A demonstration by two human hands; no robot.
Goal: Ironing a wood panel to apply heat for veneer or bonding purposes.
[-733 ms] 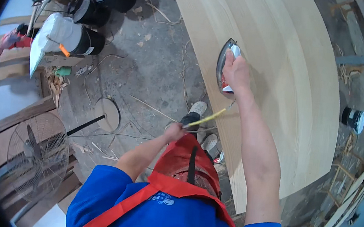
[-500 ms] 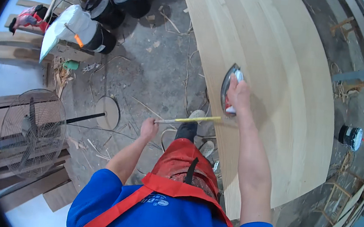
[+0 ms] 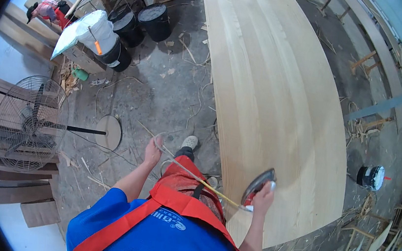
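Note:
My right hand (image 3: 263, 200) is closed round the handle of a clothes iron (image 3: 258, 182) with a dark, pointed soleplate and red and white parts. The iron rests near the close end of a long, pale wood-veneer panel (image 3: 282, 110), its tip angled away to the right. A cord, partly yellow (image 3: 211, 188), runs from the iron's rear across the front of my red apron. My left hand (image 3: 153, 151) grips that cord off the panel's left side, with a loop of it hanging about the fingers.
A pedestal fan (image 3: 31, 123) stands at left on a round base (image 3: 109, 132). Several black buckets (image 3: 156, 21) are at upper left, near a stooping person (image 3: 50, 11). Another bucket (image 3: 371, 177) sits right of the panel. Wood scraps and cords litter the concrete floor.
My right hand has drawn the iron back along the panel towards me, and its tip has turned right. The cord, straight before, now slopes and loops near my left hand. The view has shifted.

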